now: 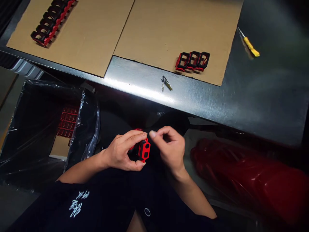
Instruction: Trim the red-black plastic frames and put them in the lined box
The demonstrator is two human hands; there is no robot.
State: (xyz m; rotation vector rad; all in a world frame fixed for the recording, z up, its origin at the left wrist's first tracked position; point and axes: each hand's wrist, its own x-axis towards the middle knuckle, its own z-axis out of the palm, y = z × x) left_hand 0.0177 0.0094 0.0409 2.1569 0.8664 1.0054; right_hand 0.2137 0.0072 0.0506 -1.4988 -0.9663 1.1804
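Note:
My left hand point(124, 150) grips a red and black plastic frame point(145, 150) between thumb and fingers, in front of my body and below the table edge. Its red face, with a round hole and a squarish one, points to the right. Just right of it is my right hand point(171, 146), fingers curled and thumb tip by the part's upper corner, pinched together. Whether anything small sits in that pinch cannot be made out. On the table above lie a nail clipper point(167, 83) and a short group of similar red and black frames point(192, 61).
Cardboard sheets point(154, 29) cover part of the metal table point(265, 96). A row of frames point(51, 22) stands far left, a yellow-handled tool point(251, 46) at right. Below left, a plastic-lined box point(29, 135) holds stacked red parts point(68, 122). A red plastic-wrapped bundle point(251, 177) lies lower right.

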